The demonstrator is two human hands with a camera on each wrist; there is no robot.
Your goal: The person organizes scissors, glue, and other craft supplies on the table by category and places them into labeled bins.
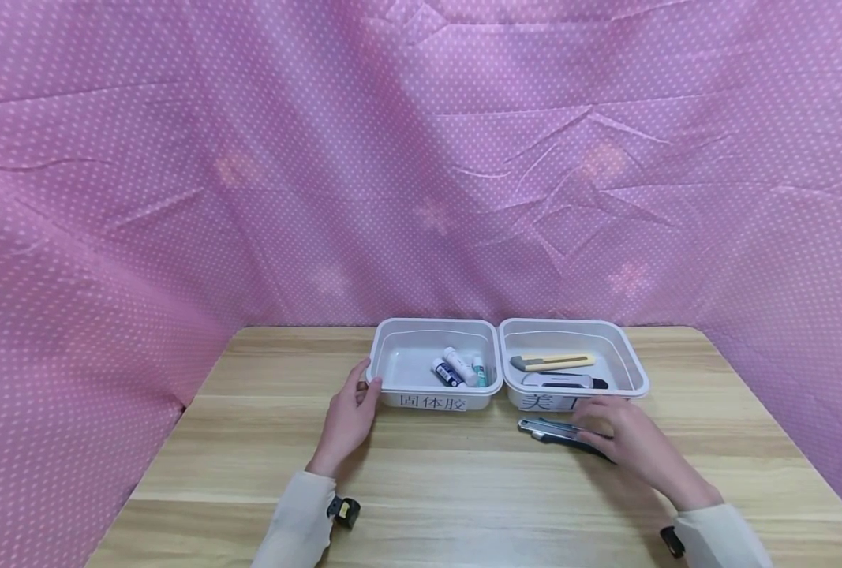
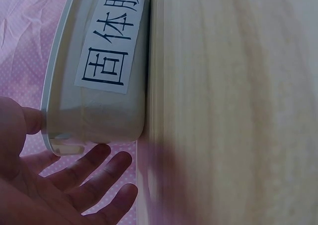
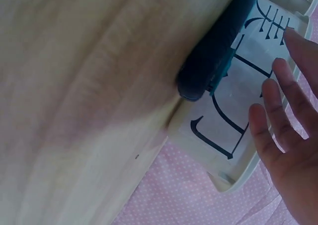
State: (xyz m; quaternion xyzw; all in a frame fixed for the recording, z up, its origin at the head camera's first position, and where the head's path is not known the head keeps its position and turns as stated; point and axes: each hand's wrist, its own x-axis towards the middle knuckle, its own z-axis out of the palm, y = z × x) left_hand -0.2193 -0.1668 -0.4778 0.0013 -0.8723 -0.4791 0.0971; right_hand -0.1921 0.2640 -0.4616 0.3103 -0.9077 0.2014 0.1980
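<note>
My left hand (image 1: pixel 348 422) is at the front left corner of a white plastic bin (image 1: pixel 399 385), thumb at the rim and the other fingers spread loosely along its side. Three glue sticks (image 1: pixel 459 367) lie in that bin. A silver-and-black utility knife (image 1: pixel 548 430) lies before the second white bin (image 1: pixel 626 359). My right hand (image 1: pixel 634 438) is over the knife's handle, overlapping it in the head view. Its fingers look fairly straight in the right wrist view, apart from the dark handle (image 3: pixel 213 51). A yellow utility knife (image 1: pixel 554 362) and a white-and-black one (image 1: pixel 563 381) lie inside the second bin.
Both bins stand side by side at the back of the wooden table (image 1: pixel 449 497), with printed paper labels (image 1: pixel 432 402) on their fronts. A pink dotted cloth (image 1: pixel 421 173) hangs behind and around the table. Each wrist wears a small black device (image 1: pixel 346 511).
</note>
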